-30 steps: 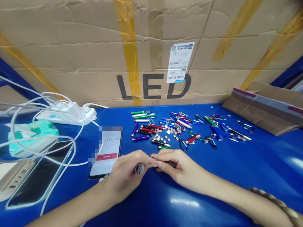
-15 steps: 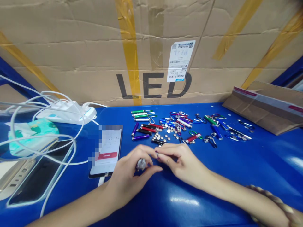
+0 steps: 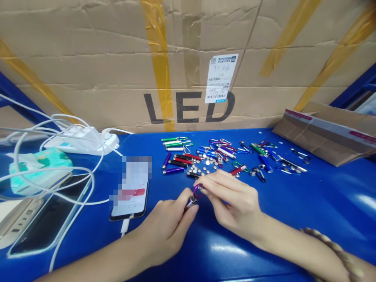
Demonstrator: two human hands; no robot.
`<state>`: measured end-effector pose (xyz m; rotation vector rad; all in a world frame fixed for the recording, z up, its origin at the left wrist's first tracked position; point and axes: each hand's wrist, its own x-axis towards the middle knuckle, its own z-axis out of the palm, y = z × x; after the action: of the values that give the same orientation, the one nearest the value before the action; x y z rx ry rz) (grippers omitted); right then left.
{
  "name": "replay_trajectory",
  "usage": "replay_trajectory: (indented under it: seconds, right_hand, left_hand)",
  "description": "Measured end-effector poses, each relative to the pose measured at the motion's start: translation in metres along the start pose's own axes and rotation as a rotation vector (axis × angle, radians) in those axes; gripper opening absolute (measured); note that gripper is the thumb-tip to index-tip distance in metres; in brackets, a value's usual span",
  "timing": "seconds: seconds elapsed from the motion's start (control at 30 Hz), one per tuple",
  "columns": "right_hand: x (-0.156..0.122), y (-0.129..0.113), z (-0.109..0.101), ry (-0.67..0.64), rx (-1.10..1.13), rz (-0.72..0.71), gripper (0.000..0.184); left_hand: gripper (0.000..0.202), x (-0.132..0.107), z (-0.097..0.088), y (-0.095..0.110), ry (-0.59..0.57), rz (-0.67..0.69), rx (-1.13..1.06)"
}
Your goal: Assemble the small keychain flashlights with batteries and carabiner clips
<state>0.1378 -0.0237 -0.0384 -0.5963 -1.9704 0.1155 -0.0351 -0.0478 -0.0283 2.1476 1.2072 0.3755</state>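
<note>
My left hand [image 3: 169, 223] is closed around a small flashlight [image 3: 191, 202], whose silver end pokes out between thumb and forefinger. My right hand [image 3: 232, 197] pinches a purple carabiner [image 3: 197, 190] right beside that end; whether the two are joined I cannot make out. Behind my hands lie several silver button cells [image 3: 207, 161] in a loose scatter. To their left are small tube flashlights in purple [image 3: 173, 170], black and red. Green and silver flashlights [image 3: 176, 144] with clips lie farther back. Right of the cells is a mix of coloured flashlights [image 3: 266, 163] and carabiners.
A phone [image 3: 133, 188] with a white cable lies left of my hands. Tangled white cables [image 3: 93, 184], a power strip [image 3: 111, 143], a tissue pack [image 3: 41, 168] and another phone [image 3: 47, 219] fill the left side. A large cardboard box [image 3: 117, 70] stands behind; an open carton [image 3: 320, 137] sits at right.
The left hand has turned over, so the flashlight's end now points toward the right hand. A purple carabiner has come into view in the right fingers.
</note>
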Motion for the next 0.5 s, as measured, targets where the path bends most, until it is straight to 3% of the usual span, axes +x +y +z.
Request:
replay_trajectory:
  seconds: [0.27,0.5]
  right_hand:
    - [-0.0068,-0.0012,0.0017,-0.102,-0.109,-0.033,0.035]
    - [-0.0069,0.0015,0.0019,-0.093,-0.121,-0.058,0.035]
  left_hand:
    - [0.015,-0.0009,0.0093,-0.0074,0.158,0.153,0.103]
    - [0.011,-0.0023,0.0104,-0.0066,0.200,0.142,-0.014]
